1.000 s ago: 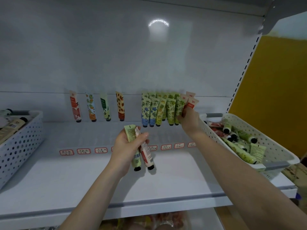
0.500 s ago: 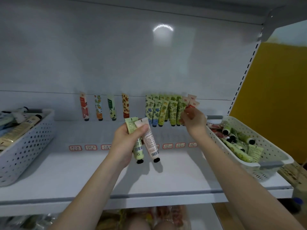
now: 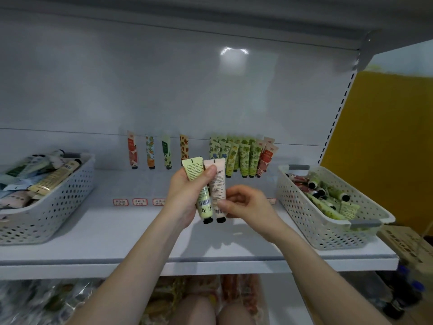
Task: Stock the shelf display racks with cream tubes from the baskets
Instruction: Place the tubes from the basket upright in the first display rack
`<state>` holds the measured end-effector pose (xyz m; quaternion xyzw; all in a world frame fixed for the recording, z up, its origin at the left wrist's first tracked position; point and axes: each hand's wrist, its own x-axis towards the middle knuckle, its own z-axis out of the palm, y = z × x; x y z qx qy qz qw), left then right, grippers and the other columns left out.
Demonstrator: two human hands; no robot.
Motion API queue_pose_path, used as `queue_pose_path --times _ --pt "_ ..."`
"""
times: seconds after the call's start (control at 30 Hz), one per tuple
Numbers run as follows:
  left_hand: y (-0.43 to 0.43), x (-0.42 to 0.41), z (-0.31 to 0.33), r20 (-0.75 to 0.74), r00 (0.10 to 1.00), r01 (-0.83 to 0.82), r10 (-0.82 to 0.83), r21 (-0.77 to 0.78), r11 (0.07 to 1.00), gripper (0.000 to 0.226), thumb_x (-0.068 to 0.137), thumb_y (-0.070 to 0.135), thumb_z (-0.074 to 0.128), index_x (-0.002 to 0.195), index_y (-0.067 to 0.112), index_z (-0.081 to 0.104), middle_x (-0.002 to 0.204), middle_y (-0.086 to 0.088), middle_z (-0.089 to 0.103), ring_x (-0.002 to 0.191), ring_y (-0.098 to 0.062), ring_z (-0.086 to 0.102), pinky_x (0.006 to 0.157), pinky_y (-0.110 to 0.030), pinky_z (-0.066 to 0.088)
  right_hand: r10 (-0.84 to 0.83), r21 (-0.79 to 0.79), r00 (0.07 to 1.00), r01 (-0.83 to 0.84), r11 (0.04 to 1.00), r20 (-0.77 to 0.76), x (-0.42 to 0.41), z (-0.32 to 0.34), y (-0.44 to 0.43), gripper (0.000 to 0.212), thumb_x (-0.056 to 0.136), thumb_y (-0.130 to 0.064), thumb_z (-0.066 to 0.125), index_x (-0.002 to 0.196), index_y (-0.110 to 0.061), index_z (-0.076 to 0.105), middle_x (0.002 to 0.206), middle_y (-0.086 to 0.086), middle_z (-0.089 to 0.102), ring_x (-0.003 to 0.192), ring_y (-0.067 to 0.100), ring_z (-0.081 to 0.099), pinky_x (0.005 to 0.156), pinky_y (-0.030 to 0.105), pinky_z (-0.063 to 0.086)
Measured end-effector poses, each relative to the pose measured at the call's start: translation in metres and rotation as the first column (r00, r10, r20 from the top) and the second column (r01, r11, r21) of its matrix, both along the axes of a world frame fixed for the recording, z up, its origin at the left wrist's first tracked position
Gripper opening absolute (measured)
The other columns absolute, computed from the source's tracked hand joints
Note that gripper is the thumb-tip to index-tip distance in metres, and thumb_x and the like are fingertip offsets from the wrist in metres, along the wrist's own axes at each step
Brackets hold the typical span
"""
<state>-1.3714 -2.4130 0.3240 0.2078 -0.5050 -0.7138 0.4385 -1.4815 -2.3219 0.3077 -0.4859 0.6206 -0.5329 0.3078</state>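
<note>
Two cream tubes point(image 3: 204, 206) are held upright, black caps down, in the left hand point(image 3: 182, 198), whose grip is clamped round both at mid-length with the thumb across their fronts. The green tube point(image 3: 194, 171) is on the left and the pink tube point(image 3: 217, 184) touches it on the right, both in the air above the white shelf point(image 3: 117, 231), in front of the display rack. The right hand point(image 3: 250, 207) has its grip closed on the pink tube's lower end, thumb on the barcode just above the cap (the fingers behind are curled and partly hidden). At the back of the shelf four single tubes point(image 3: 150, 152) are lined up apart, caps down. Right of them is a dense cluster of green tubes point(image 3: 243, 158), with red tubes point(image 3: 266, 157) at its right edge. A white perforated basket point(image 3: 328, 233) of tubes sits at the shelf's right end, another basket point(image 3: 58, 207) at the left. Small price labels point(image 3: 139, 202) line the rack's front.
</note>
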Motion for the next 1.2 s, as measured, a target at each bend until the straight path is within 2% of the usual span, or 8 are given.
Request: queue_pose_path --times 0.13,0.23,0.43,0.57,0.7,0.97,1.07,1.2 --pt "0.001 0.005 0.007 -0.087 0.993 0.080 -0.078 0.015 0.997 0.012 0.087 0.017 0.056 0.094 0.009 0.061 0.089 -0.008 0.070 0.082 -0.018 0.068 0.066 -0.030 0.058 0.147 -0.001 0.863 -0.167 0.986 0.484 -0.005 0.003 0.012 0.020 0.085 -0.013 0.053 0.102 -0.005 0.062 0.080 0.007 0.067 0.071 0.015 0.065 0.065 0.027 0.055" --pt "0.001 0.006 0.010 -0.099 0.991 0.094 -0.093 0.008 0.996 0.009 0.085 0.010 0.058 0.094 0.012 0.056 0.091 -0.009 0.070 0.081 -0.019 0.070 0.060 -0.028 0.056 0.234 0.014 0.802 -0.288 0.957 0.549 -0.004 0.001 0.019 0.030 0.084 -0.018 0.050 0.107 0.000 0.059 0.078 0.009 0.068 0.070 0.017 0.065 0.065 0.028 0.053" --pt "0.002 -0.004 0.008 0.045 0.994 -0.093 0.100 -0.137 0.986 0.019 0.081 0.002 0.066 0.085 0.017 0.055 0.076 0.001 0.061 0.057 0.001 0.063 0.053 -0.015 0.052 0.132 0.062 0.930 -0.163 0.985 0.342 -0.007 -0.004 0.018 0.023 0.096 -0.019 0.043 0.106 -0.008 0.061 0.087 0.005 0.071 0.080 0.019 0.068 0.070 0.026 0.054" --pt "0.003 -0.015 0.004 0.096 0.988 -0.097 0.125 -0.253 0.963 0.022 0.080 0.000 0.068 0.084 0.018 0.055 0.076 0.001 0.060 0.061 0.001 0.062 0.055 -0.012 0.050 0.058 0.046 0.998 -0.057 0.997 -0.020 -0.011 -0.006 0.013 0.009 0.089 -0.016 0.059 0.095 -0.012 0.066 0.075 -0.005 0.066 0.068 0.003 0.062 0.067 0.017 0.050" --pt "-0.002 -0.026 -0.006 0.129 0.983 -0.103 0.129 -0.192 0.976 0.017 0.085 0.004 0.064 0.086 0.019 0.055 0.083 0.001 0.063 0.077 -0.010 0.063 0.066 -0.021 0.054 -0.046 0.032 0.987 0.051 0.998 -0.152 -0.022 0.000 0.010 0.011 0.085 -0.009 0.065 0.092 -0.017 0.062 0.080 -0.001 0.067 0.065 0.001 0.064 0.068 0.017 0.055" --pt "-0.011 -0.035 -0.046 0.256 0.960 -0.115 0.117 -0.024 0.993 0.019 0.095 0.022 0.053 0.077 0.014 0.049 0.060 -0.003 0.048 0.055 -0.015 0.046 0.056 -0.028 0.043 -0.671 -0.167 0.724 0.650 0.741 -0.160 -0.131 0.030 -0.025 0.016 0.081 -0.016 0.070 0.086 -0.002 0.064 0.078 0.004 0.067 0.072 0.020 0.061 0.070 0.036 0.050" --pt "-0.015 -0.044 -0.052 0.261 0.962 -0.101 0.086 0.046 0.994 0.018 0.095 0.021 0.052 0.079 0.013 0.049 0.063 -0.003 0.050 0.056 -0.016 0.047 0.057 -0.029 0.043 -0.766 -0.186 0.592 0.747 0.638 -0.248 -0.160 0.040 -0.040 0.019 0.086 -0.017 0.063 0.081 0.002 0.064 0.071 0.008 0.061 0.064 0.018 0.050 0.062 0.031 0.038" --pt "-0.018 -0.053 -0.056 0.251 0.966 -0.082 0.058 0.085 0.993 0.012 0.095 0.017 0.052 0.084 0.014 0.050 0.064 -0.003 0.051 0.055 -0.014 0.046 0.055 -0.028 0.043 -0.776 -0.194 0.577 0.756 0.625 -0.253 -0.178 0.037 -0.057 0.026 0.088 -0.014 0.061 0.086 0.012 0.065 0.084 0.017 0.068 0.068 0.020 0.051 0.058 0.027 0.038"
